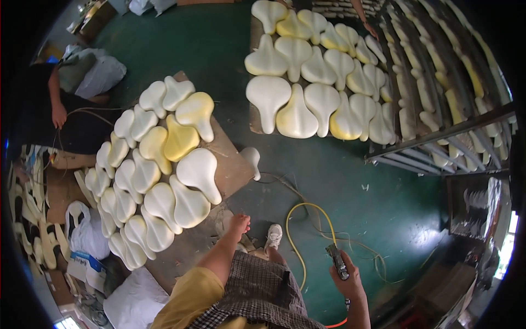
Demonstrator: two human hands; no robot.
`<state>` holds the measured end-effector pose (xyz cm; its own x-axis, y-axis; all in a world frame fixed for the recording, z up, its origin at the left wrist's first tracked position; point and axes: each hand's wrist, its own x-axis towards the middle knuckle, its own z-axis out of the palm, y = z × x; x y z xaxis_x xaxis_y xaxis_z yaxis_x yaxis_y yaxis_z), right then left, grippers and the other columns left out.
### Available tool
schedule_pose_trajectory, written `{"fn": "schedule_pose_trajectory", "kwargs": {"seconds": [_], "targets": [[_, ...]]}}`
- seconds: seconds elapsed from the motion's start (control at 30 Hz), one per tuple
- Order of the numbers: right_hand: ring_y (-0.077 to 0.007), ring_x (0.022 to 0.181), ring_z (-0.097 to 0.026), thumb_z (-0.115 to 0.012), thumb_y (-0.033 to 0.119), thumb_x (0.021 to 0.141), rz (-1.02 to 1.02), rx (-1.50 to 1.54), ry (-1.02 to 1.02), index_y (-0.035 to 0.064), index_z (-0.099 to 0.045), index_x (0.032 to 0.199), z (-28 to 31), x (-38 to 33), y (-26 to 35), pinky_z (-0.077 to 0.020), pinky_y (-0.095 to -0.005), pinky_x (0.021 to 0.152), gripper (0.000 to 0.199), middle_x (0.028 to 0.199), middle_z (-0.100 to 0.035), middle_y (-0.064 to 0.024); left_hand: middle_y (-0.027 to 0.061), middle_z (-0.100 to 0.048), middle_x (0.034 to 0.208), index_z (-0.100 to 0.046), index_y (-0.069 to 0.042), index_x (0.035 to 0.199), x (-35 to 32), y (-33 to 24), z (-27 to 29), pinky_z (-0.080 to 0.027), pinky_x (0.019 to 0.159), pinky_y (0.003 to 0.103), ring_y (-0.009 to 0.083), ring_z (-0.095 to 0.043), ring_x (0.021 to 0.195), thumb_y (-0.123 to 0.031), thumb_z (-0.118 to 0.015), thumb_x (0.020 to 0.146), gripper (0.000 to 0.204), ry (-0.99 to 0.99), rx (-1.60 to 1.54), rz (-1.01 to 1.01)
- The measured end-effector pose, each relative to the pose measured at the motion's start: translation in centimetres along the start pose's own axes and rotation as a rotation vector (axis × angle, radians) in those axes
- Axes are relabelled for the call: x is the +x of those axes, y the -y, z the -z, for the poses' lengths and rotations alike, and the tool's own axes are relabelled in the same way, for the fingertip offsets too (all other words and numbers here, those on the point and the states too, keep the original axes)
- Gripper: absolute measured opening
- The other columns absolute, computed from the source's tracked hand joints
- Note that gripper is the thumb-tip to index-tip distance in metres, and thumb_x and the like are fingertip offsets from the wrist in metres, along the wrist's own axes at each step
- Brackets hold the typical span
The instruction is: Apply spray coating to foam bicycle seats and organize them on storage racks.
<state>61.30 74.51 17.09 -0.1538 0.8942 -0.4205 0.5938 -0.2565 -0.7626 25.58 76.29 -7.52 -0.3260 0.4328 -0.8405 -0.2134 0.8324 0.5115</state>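
Observation:
Toward the middle bottom, my left hand point(239, 224) is closed with its fingers curled, and nothing shows in it. It is in front of a board point(227, 159) covered with pale cream and yellow bicycle-saddle-shaped foam pads point(200, 172). My right hand point(349, 279), at the lower right, is wrapped round a dark metallic hand tool point(337, 260). A yellow hose point(293, 241) meets the tool's top and loops down to the left. Too little of the tool shows to tell its exact kind.
A second board point(256, 118) of similar pads lies at the far right, beside a metal rack point(438, 143) filled with more. At the left, another person's hand point(59, 115) is near thin cables. A loose pad point(251, 162) sits by the board's corner. White sacks point(137, 299) lie lower left.

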Motion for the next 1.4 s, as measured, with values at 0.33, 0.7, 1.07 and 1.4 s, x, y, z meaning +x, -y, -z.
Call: {"fn": "schedule_pose_trajectory", "kwargs": {"seconds": [0.33, 0.7, 1.07, 1.4], "targets": [[-0.0370, 0.088, -0.063, -0.065, 0.002, 0.072, -0.216, -0.064, -0.050, 0.0005, -0.045, 0.128, -10.2, 7.8, -19.2, -0.0492, -0.0378, 0.075, 0.059, 0.100, -0.061, -0.0244, 0.0222, -0.055, 0.118, -0.049, 0.002, 0.118, 29.7, 2.6, -10.9, -0.047, 0.088, 0.042, 0.0343, -0.055, 0.109, -0.043, -0.071, 0.072, 0.068, -0.590, 0.263, -0.359], [-0.0383, 0.079, -0.062, -0.064, 0.004, 0.073, -0.209, -0.096, -0.046, -0.0008, -0.045, 0.127, -17.3, 12.1, -26.6, -0.0502, -0.0400, 0.071, 0.057, 0.095, -0.061, -0.0243, 0.0140, -0.063, 0.078, -0.056, -0.001, 0.097, 45.5, 1.2, -10.8, -0.052, 0.045, 0.035, 0.0230, -0.061, 0.053, -0.031, -0.071, 0.071, 0.043, -0.869, 0.423, -0.445], [-0.0418, 0.085, -0.060, -0.064, 0.007, 0.072, -0.154, -0.267, 0.065, -0.0003, -0.041, 0.128, -12.5, 5.7, -20.7, -0.0495, -0.0447, 0.074, 0.061, 0.100, -0.060, -0.0241, 0.0076, -0.062, 0.103, -0.059, -0.002, 0.116, 9.6, -0.8, -6.0, -0.048, 0.081, 0.028, 0.0158, -0.059, 0.093, -0.008, -0.060, 0.074, 0.042, 0.301, -0.020, -0.305], [-0.0373, 0.085, -0.063, -0.066, 0.007, 0.069, -0.215, -0.347, 0.094, 0.0059, -0.044, 0.128, -9.7, 5.0, -17.2, -0.0510, -0.0429, 0.073, 0.064, 0.100, -0.063, -0.0207, 0.0035, -0.065, 0.095, -0.066, -0.004, 0.098, 7.9, -25.9, 10.7, -0.048, 0.080, 0.024, 0.0125, -0.060, 0.089, 0.005, -0.044, 0.051, 0.053, 0.590, 0.312, -0.553]]}}
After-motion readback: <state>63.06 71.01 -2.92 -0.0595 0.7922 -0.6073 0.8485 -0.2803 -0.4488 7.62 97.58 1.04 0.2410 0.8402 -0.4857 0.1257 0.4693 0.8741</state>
